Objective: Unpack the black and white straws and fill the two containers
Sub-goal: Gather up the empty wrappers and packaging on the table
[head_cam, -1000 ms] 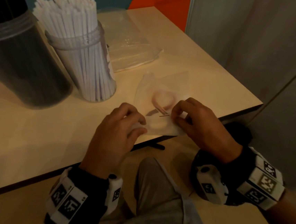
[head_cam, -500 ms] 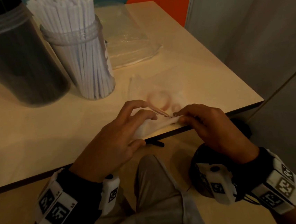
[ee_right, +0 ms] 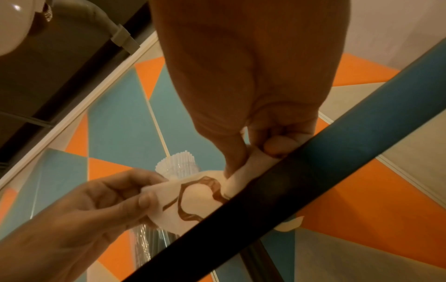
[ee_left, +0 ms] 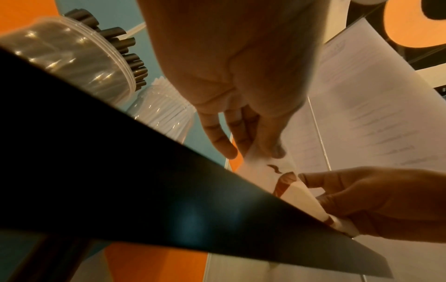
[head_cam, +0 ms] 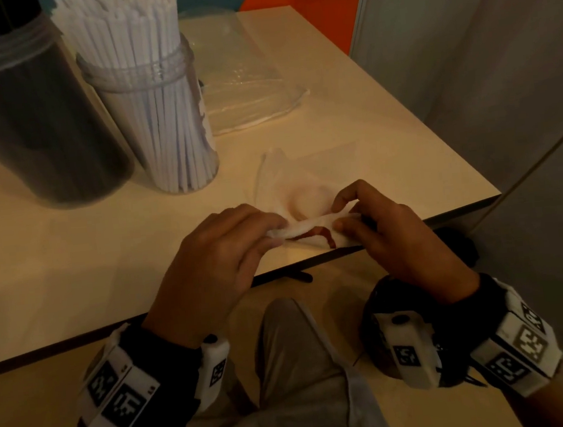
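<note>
Folding an empty clear wrapper [head_cam: 305,190] at the table [head_cam: 72,268] near edge: left hand [head_cam: 216,264] pinches one end of the rolled strip, right hand [head_cam: 389,237] pinches the other, thumb + fingertips curled round the film on both sides. Strip runs left-right betw the two pinches, roughly parallel w/ the edge, so the fold line stays taut; rest of the film fans out flat on the tabletop behind. Brown rubber bands [ee_right: 193,198] show through the plastic, trapped inside the fold. Probably why it's held at both ends, keeps them from sliding out.

Straws: white straws [head_cam: 145,99] stand upright in the clear jar [head_cam: 162,135], long axis vertical, tips fanned slightly above the rim. Black straws [ee_left: 128,51] upright in the bigger container [head_cam: 25,134] just left of it, ends poking over the rim. A second flattened bag [head_cam: 247,89] lies behind the jar.

My read: both containers look full, this is cleanup of packaging, task near done.
</note>
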`<state>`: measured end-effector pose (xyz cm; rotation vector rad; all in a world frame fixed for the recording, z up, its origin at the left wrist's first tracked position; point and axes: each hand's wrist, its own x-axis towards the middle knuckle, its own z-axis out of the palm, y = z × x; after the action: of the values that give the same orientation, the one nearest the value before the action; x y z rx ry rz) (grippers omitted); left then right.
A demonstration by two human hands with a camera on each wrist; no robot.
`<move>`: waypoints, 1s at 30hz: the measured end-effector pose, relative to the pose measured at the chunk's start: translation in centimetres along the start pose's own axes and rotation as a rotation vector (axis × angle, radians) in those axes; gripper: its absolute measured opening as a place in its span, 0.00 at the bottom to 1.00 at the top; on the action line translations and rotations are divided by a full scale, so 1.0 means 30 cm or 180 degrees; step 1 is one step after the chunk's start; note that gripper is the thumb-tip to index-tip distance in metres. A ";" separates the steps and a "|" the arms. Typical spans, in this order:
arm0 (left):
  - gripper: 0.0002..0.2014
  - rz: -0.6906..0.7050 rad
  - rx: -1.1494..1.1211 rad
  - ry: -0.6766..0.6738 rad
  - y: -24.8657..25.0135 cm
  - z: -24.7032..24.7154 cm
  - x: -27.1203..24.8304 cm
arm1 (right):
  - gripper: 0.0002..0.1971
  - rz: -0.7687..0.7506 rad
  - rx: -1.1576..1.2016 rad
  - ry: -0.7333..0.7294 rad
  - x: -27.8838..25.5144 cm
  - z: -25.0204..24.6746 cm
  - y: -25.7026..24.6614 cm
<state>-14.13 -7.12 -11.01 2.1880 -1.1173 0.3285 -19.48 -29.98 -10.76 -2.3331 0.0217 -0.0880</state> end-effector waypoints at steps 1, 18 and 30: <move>0.11 -0.0184 -0.0096 0.0066 -0.006 0.004 -0.001 | 0.09 -0.0040 -0.0055 0.0033 0.001 0.003 0.006; 0.22 -0.0386 0.0229 -0.0286 -0.002 0.009 0.022 | 0.09 -0.0364 -0.0102 0.0101 -0.010 -0.003 0.027; 0.07 -0.0949 -0.0315 -0.0336 0.005 0.024 0.050 | 0.16 -0.0489 -0.0385 -0.0220 -0.036 0.010 0.041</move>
<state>-13.38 -8.61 -10.77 2.2628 -0.8250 0.0270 -20.53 -30.57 -11.91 -2.4547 -0.1918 -0.0845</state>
